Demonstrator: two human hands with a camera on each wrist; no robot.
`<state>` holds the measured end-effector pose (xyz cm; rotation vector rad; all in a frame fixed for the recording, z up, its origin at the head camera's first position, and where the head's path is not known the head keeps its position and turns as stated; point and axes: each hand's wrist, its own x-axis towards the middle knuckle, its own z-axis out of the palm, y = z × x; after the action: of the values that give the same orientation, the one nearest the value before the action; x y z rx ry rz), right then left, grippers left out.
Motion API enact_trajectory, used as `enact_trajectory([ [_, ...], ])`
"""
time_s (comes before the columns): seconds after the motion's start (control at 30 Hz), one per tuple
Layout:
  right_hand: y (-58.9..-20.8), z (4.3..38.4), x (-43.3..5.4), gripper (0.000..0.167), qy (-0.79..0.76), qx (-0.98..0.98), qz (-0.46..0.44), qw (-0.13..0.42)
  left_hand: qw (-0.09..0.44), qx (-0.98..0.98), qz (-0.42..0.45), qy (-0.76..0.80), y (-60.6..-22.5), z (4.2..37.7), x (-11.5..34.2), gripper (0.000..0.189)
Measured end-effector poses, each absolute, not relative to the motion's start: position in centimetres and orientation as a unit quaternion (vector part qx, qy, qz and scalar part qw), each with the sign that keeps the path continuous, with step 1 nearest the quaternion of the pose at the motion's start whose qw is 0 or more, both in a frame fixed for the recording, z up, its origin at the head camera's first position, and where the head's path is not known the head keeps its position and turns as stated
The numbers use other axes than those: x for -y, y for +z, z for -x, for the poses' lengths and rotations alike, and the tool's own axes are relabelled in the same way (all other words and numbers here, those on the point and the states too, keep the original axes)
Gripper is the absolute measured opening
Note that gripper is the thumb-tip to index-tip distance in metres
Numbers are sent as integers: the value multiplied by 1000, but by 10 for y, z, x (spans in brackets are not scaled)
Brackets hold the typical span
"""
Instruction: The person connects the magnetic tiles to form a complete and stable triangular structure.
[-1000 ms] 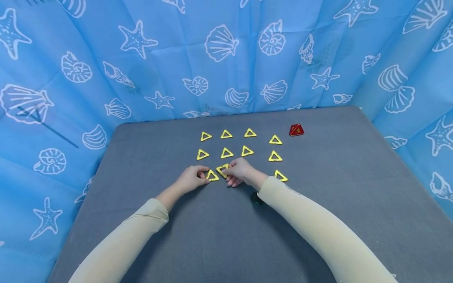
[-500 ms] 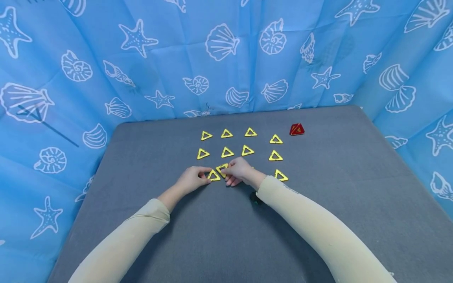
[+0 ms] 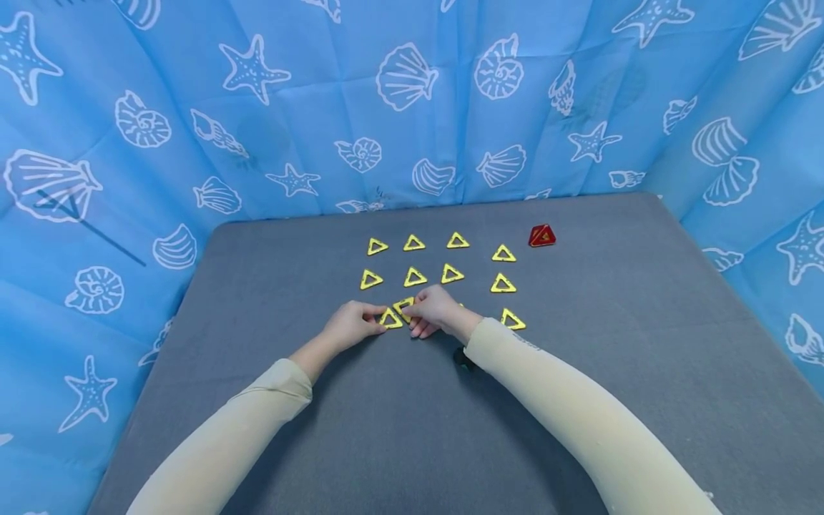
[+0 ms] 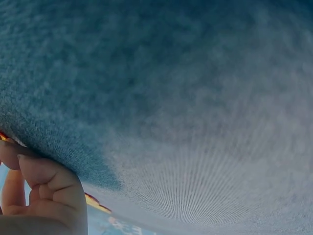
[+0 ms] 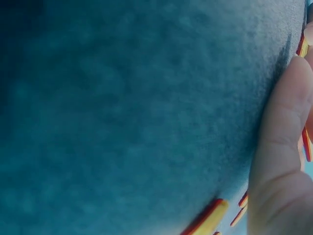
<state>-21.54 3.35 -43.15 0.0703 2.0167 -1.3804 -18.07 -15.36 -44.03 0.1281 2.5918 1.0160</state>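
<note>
My left hand [image 3: 350,326] pinches a yellow triangular tile [image 3: 395,326] with a hollow centre, thumb and fingers at its left side. Just to its right, my right hand [image 3: 436,312] holds a second yellow triangular tile [image 3: 400,312], turned point down, and covers its right part. The two tiles lie edge to edge on the grey table. In the left wrist view the fingers of my left hand [image 4: 51,196] are bent at the lower left. The right wrist view shows my right hand [image 5: 281,156] at the right edge, by a yellow tile edged in red [image 5: 303,46].
Several more yellow triangular tiles lie in rows beyond the hands, such as one tile [image 3: 511,327] right of my right wrist. Red triangular pieces [image 3: 542,236] sit at the back right. A small dark object [image 3: 462,359] lies beside my right sleeve. A blue shell-print curtain [image 3: 296,107] surrounds the table.
My left hand has slid its tile slightly right, up against the tile in my right hand. My right hand has stayed nearly still.
</note>
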Motion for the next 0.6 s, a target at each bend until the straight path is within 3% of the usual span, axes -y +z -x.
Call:
enact_trajectory([
  [0.6,-434,217,-28,33,-530,-780,-14,332,162,-926,-43,339,-444,179,151,42],
])
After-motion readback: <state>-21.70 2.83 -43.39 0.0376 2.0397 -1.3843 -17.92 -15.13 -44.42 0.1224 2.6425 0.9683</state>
